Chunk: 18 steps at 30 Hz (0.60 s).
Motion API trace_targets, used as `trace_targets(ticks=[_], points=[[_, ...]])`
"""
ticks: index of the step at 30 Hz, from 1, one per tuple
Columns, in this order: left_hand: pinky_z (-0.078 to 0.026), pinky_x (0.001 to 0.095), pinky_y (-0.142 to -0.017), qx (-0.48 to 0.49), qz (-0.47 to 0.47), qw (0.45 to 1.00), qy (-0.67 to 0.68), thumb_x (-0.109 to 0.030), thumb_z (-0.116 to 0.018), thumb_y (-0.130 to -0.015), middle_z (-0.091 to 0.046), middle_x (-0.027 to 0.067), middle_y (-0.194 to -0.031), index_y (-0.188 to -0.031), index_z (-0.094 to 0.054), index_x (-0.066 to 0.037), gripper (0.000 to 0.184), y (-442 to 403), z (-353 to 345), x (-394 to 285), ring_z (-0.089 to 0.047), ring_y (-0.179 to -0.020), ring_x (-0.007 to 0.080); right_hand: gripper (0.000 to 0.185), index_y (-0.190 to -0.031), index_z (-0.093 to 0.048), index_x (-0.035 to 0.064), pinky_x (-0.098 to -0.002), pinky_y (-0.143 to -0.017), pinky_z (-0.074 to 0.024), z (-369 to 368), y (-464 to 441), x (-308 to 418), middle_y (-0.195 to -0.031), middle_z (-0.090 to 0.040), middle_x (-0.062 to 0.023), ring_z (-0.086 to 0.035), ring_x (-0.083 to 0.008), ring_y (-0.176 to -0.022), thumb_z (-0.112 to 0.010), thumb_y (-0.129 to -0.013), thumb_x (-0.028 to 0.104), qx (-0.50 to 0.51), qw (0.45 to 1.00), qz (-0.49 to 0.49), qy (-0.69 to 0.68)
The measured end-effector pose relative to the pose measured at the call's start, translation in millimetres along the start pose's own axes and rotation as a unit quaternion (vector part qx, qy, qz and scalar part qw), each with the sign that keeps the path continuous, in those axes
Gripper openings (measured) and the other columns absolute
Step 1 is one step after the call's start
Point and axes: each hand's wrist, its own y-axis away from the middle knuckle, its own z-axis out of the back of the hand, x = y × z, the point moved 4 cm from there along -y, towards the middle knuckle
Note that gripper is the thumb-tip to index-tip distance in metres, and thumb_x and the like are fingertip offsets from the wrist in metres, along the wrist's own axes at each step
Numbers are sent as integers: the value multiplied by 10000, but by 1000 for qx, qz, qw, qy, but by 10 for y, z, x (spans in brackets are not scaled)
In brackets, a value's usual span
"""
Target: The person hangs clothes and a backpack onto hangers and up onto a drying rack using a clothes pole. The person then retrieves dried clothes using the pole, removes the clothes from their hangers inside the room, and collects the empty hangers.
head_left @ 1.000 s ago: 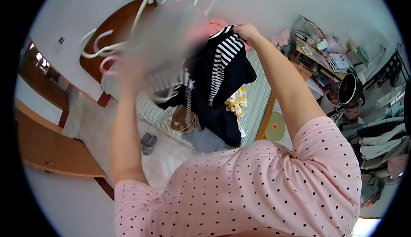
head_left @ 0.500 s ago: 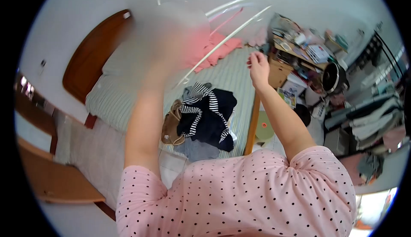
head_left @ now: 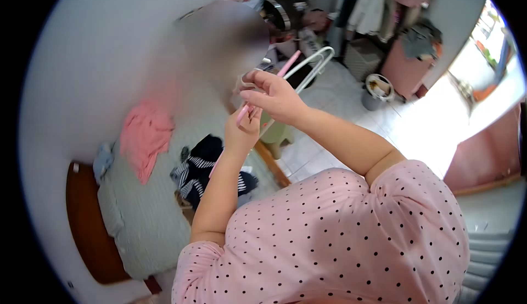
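My left hand (head_left: 242, 134) is closed around a white clothes hanger (head_left: 319, 62) and a pink clothes hanger (head_left: 289, 64), held up in front of my chest. The pink one also shows below that hand, along my forearm. Reaching across from the right, my right hand (head_left: 278, 98) has its fingers bent around the hook end of the hangers, just above my left hand. Below and behind them, dark clothes with black-and-white striped trim (head_left: 197, 175) lie in a pile on the bed (head_left: 148, 227). A pink garment (head_left: 147, 134) is farther back on it.
A wooden headboard (head_left: 90, 224) stands at the left. Beyond my hands are a green stool (head_left: 276, 135), a bin (head_left: 377, 92), a grey basket (head_left: 363, 57) and hanging clothes (head_left: 368, 7). Bright light enters at the right. A blurred patch hides part of the upper middle.
My view has turned to the right. The hangers have come lower and closer to my body in my left hand, and my right hand has moved over to meet them.
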Motion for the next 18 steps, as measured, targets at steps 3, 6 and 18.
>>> trace_targets(ticks=[3,6,18], points=[[-381,356,-563,53,-78,987,126,-51,-626,-761,-476,92,-690,-804,-502,-11,136,-117,-980,-836,-485,-635,235,330,-1091,-495,-16,-230,-766,-441,1077,530,303,-940,-538,-14,-515,-73,-875,-655,-845,134,-104,994,-31,23],[-365,295,-553,152,-93,954,242,-48,-615,-792,-439,17,-671,-858,-516,-30,120,-54,-2050,-1922,-426,-608,125,349,-1026,-510,-19,-242,-765,-455,2283,1345,712,-883,-565,-31,-541,-92,-836,-715,-795,145,-261,965,30,23],[-482,306,-635,208,-267,917,210,-145,-518,-920,-640,55,-792,-937,-563,-10,143,-491,-3964,-4144,-632,-717,172,180,-1024,-572,36,-235,-786,-384,4783,3164,2423,-911,-568,-3,-458,-81,-821,-477,-961,175,-474,867,72,135]])
